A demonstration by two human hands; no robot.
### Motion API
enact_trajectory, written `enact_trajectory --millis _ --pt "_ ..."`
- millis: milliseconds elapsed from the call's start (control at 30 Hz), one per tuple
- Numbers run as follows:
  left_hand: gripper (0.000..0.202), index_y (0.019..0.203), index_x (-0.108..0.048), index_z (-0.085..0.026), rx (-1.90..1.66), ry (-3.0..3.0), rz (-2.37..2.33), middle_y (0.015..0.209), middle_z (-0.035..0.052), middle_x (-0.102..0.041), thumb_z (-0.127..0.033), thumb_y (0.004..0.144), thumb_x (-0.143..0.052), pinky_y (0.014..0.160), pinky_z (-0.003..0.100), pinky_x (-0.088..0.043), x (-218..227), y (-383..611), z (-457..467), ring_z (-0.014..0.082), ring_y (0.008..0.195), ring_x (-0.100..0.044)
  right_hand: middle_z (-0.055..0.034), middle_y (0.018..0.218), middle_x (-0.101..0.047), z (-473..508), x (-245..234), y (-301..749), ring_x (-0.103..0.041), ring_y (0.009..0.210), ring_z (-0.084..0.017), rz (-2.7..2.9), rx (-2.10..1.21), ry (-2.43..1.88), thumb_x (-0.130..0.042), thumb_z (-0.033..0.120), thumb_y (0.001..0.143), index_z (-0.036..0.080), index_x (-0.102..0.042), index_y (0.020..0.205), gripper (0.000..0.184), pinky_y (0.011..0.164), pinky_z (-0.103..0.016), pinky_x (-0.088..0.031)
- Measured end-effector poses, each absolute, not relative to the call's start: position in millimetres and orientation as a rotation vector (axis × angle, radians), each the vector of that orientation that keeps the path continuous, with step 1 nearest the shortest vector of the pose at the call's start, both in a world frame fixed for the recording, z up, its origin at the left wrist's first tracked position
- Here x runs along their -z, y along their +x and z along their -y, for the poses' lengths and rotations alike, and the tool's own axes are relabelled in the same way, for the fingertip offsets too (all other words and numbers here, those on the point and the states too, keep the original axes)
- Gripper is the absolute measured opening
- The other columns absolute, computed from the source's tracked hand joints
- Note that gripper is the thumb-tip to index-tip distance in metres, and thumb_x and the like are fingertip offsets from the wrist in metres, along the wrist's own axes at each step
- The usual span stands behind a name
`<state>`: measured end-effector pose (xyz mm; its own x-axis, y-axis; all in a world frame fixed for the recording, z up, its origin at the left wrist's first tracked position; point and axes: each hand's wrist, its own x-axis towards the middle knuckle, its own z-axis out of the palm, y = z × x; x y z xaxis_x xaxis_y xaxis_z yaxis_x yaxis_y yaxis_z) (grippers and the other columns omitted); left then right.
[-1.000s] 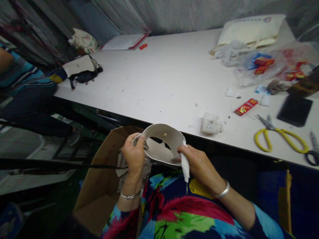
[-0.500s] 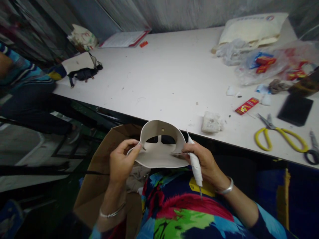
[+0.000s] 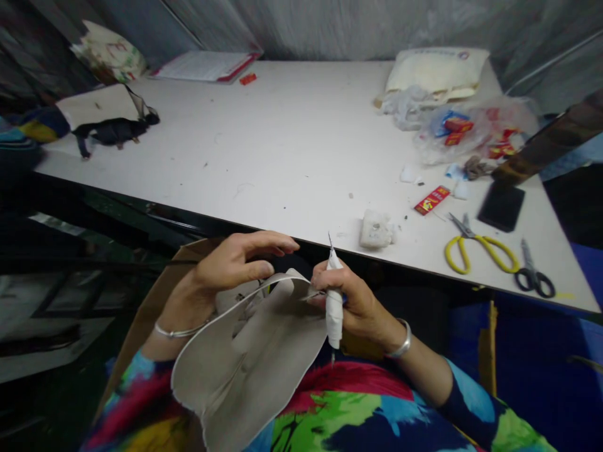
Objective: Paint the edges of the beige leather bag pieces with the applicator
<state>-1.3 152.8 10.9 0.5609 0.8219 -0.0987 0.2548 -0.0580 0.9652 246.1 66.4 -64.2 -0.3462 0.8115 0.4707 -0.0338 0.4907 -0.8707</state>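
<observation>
A beige, leather-like sheet (image 3: 264,364) with cut-out openings hangs curved in front of my body, its broad end drooping toward my lap. My right hand (image 3: 351,298) pinches the sheet's upper right edge. That same hand also grips a slim pointed tool (image 3: 334,317), its handle wrapped in white and thin metal tips showing at both ends; it stands nearly upright. My left hand (image 3: 235,260) is open behind the sheet's upper edge, thumb and fingers apart, holding nothing. Whether its wrist touches the sheet I cannot tell.
On the white table (image 3: 282,144) lie a whitish block (image 3: 377,229), yellow-handled scissors (image 3: 480,245), black-handled snips (image 3: 532,273), a dark phone-like slab (image 3: 502,206) and a red packet (image 3: 432,201). Plastic bags (image 3: 471,135) sit at right. A cardboard box (image 3: 127,339) stands below, left.
My left hand has let go of the sheet's left edge and opened, moving up. The sheet has swung from a level loop to hanging down left. My right hand keeps the tool and edge.
</observation>
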Motion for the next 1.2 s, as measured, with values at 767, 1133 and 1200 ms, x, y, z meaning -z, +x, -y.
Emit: enact_trajectory --millis 767,1133,1200 --pt "0.023 0.094 -0.075 -0.016 -0.246 1.459 -1.06 0.091 0.0053 -0.076 -0.033 0.079 -0.076 0.081 0.032 -0.048 46 76 -147 0.0212 0.086 -0.066 -0.0017 0.105 -0.071 -66 93 266 -0.074 0.092 -0.018 1.184 -1.094 -1.097 -0.077 0.03 0.097 0.029 -0.06 0.117 0.026 0.083 -0.032 -0.06" --pt "0.027 0.083 -0.071 -0.019 -0.294 1.575 -1.2 0.077 0.0027 -0.068 -0.045 0.086 -0.068 0.072 0.032 -0.044 59 106 -145 0.02 0.074 -0.06 -0.0039 0.103 -0.072 -69 109 349 -0.068 0.087 -0.02 1.046 -0.733 -1.372 -0.063 0.055 0.104 0.028 -0.071 0.123 0.034 0.084 -0.035 -0.055" --pt "0.023 0.083 -0.073 -0.019 -0.26 1.611 -1.18 0.079 0.003 -0.07 -0.042 0.085 -0.068 0.075 0.032 -0.045 60 112 -146 0.0205 0.076 -0.061 -0.0024 0.095 -0.072 -72 110 357 -0.068 0.082 -0.019 1.021 -0.685 -1.444 -0.065 0.049 0.104 0.026 -0.071 0.115 0.026 0.081 -0.034 -0.054"
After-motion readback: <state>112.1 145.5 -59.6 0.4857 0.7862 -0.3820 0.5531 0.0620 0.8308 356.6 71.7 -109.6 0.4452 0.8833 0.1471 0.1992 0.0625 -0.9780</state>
